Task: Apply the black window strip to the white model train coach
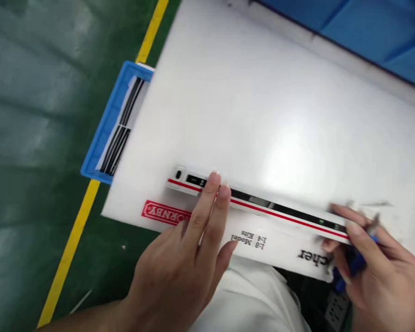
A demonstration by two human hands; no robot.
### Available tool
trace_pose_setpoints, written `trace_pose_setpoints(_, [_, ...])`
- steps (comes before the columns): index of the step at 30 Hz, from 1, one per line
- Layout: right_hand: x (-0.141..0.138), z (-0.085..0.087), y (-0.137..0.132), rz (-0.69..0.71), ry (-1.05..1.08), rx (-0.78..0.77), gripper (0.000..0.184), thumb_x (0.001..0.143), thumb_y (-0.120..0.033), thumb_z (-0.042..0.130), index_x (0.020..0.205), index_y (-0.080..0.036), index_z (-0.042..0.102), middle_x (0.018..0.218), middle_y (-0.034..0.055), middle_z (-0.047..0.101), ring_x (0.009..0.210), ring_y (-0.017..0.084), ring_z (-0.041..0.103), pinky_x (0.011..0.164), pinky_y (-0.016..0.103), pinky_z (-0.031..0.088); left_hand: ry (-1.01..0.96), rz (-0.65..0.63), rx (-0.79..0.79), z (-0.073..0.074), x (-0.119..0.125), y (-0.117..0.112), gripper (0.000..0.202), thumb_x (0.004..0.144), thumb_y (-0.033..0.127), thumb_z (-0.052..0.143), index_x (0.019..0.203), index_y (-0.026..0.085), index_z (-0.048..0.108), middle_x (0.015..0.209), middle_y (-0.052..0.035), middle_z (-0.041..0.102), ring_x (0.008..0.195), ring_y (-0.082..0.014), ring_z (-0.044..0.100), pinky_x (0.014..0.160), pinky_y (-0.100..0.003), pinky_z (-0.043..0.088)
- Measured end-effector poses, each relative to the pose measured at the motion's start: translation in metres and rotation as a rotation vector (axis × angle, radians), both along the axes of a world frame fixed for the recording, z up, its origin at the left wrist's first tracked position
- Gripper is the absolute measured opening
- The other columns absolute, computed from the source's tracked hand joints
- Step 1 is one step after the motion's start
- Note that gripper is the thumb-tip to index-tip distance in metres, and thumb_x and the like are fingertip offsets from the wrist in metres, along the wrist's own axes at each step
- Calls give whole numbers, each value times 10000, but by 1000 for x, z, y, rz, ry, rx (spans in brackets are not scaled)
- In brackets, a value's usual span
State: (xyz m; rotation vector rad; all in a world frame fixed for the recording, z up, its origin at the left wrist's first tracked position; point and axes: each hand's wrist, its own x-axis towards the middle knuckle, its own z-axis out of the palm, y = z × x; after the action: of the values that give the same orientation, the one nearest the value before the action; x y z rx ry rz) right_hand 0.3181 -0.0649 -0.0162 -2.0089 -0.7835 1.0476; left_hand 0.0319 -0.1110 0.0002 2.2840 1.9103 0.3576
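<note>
A long, narrow model train carriage side (283,214), white with a black window band and a red stripe, slants just above the white board. My left hand (190,253) lies across it left of its middle, index and middle fingers stretched out and touching it, thumb apart. At its right end, my right hand (380,263) pinches the piece between thumb and fingers. A tool with blue handles (357,262) and a metal tip is also tucked in the right hand; its exact kind is partly hidden by the fingers.
The white printed board (242,106) fills the middle, with a red label (162,212) near its front edge. A blue tray (102,124) holding dark strips stands beside its left edge. Yellow line (69,253) on the green floor. Blue surface (376,32) at top right.
</note>
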Motion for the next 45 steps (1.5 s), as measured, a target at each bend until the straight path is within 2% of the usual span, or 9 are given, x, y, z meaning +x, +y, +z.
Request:
trace_pose_setpoints(5, [-6, 0, 11, 101, 59, 42, 517, 780, -491, 933, 1164, -162, 826, 663, 59, 678, 452, 123, 503, 303, 178, 253, -88, -207, 28, 1, 37, 16, 659, 1047, 285, 561, 1616, 24, 355, 1679, -137, 381, 669, -134, 696, 502, -289, 538])
trace_pose_setpoints(12, [-8, 1, 12, 112, 75, 67, 461, 794, -461, 932, 1153, -184, 846, 604, 37, 668, 337, 67, 377, 297, 192, 241, -8, -231, -60, -10, 91, 23, 689, 1069, 371, 487, 1616, -24, 351, 1702, -188, 308, 598, -114, 684, 414, -283, 506])
trace_pose_setpoints(18, [-5, -4, 11, 129, 27, 79, 433, 798, -486, 920, 1147, -236, 860, 608, 35, 669, 342, 71, 370, 271, 173, 229, -26, -179, -59, -13, 97, 22, 721, 1106, 372, 412, 1660, -31, 189, 1716, -172, 314, 1040, -218, 777, 420, -308, 522])
trace_pose_setpoints(21, [-3, -9, 11, 151, 32, 79, 438, 809, -511, 910, 1159, -253, 857, 590, 36, 673, 335, 67, 340, 261, 168, 229, -161, -178, -97, -11, 88, 21, 854, 1090, 443, 465, 1699, 81, -12, 1714, -167, 351, 1124, -243, 756, 482, -300, 552])
trace_pose_setpoints(26, [-3, -17, 13, 121, -31, 134, 369, 804, -454, 901, 1133, -290, 869, 820, 69, 754, 439, 110, 530, 267, 154, 281, -182, 95, -55, -6, 48, 11, 853, 1048, 388, 588, 1712, 318, 58, 1684, -155, 422, 540, -97, 602, 496, -275, 508])
trace_pose_setpoints(29, [-3, -18, 13, 110, -40, 119, 385, 796, -479, 891, 1140, -309, 868, 833, 61, 745, 488, 121, 553, 275, 145, 274, -163, 249, -30, -7, 26, 5, 834, 1042, 364, 603, 1704, 363, 96, 1668, -144, 458, 470, -58, 465, 560, -272, 527])
trace_pose_setpoints(37, [-3, -11, 14, 138, -12, 52, 458, 770, -569, 860, 1133, -290, 863, 481, 1, 620, 322, 92, 294, 257, 167, 197, -92, 265, -87, -13, 10, 5, 855, 1039, 410, 594, 1699, 404, 50, 1632, -114, 521, 467, -69, 495, 547, -280, 521])
trace_pose_setpoints(41, [0, -13, 17, 191, 109, 32, 483, 755, -594, 862, 1100, -255, 853, 570, 39, 694, 370, 108, 362, 289, 186, 258, -66, 225, 10, -3, -23, 21, 718, 988, 469, 666, 1634, 333, 384, 1565, -113, 597, 527, -75, 512, 615, -284, 530])
trace_pose_setpoints(45, [11, -15, 20, 256, 221, 51, 563, 754, -628, 844, 1158, -237, 819, 598, 27, 697, 361, 96, 309, 305, 215, 258, -131, 241, -3, 1, -69, 46, 463, 924, 525, 730, 1301, 257, 750, 1384, -81, 694, 561, -81, 451, 644, -297, 496])
